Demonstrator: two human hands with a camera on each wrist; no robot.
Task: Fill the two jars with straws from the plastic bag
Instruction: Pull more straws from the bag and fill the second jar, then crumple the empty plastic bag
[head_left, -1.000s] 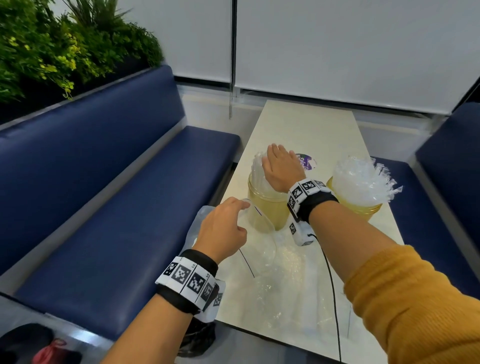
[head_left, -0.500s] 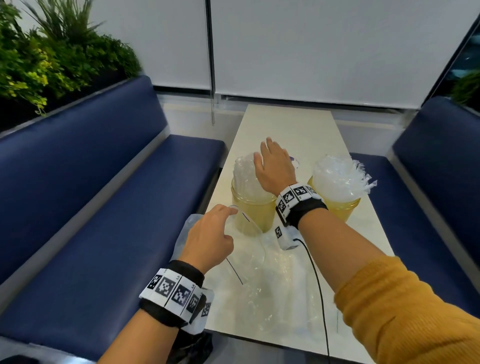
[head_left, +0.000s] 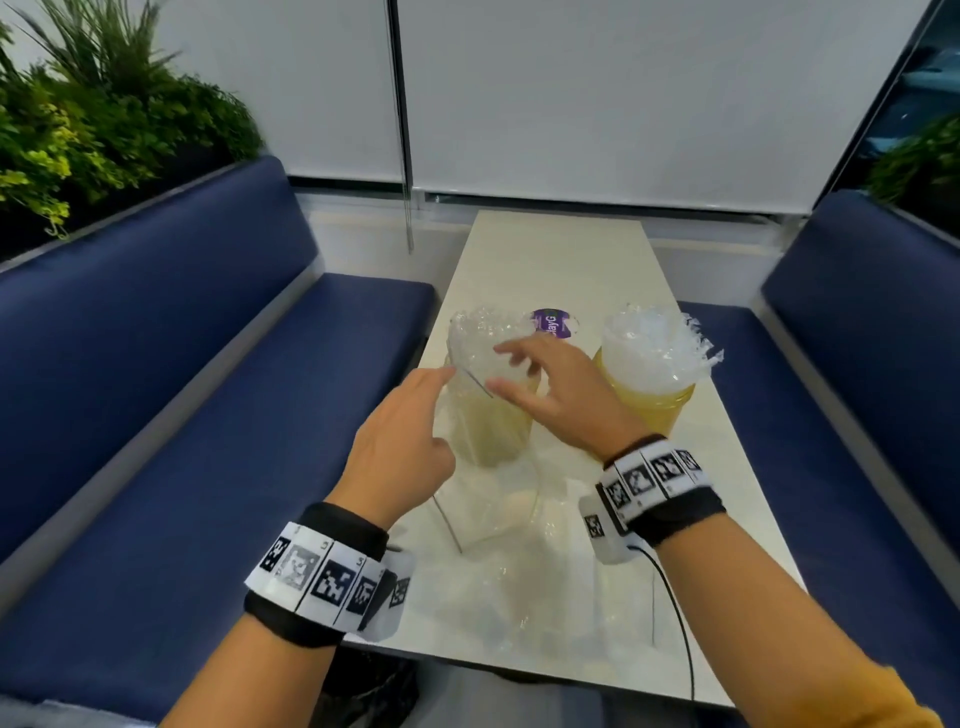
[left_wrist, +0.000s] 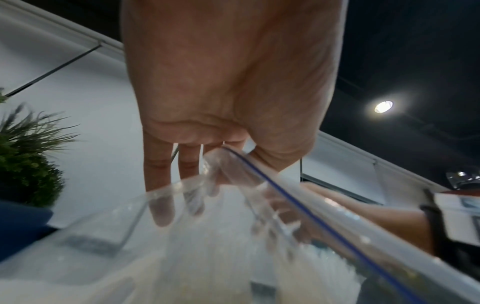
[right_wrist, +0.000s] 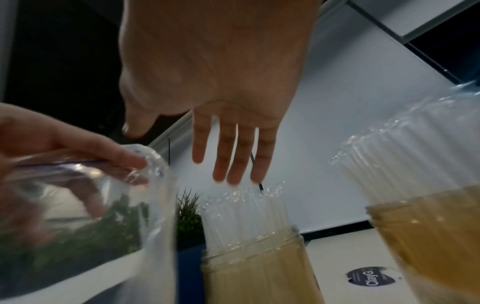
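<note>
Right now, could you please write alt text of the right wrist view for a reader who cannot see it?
The right hand hovers open, fingers straight, just above clear straws standing in an amber jar. At left, the left hand pinches the rim of a clear plastic bag; at right stands a second jar packed with straws.

Head view high, facing down the table (head_left: 561, 260) — wrist views low, close, upward, sharing jars (right_wrist: 257, 267).

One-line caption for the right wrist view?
Open right hand above a jar of straws; left hand holds the plastic bag.
</note>
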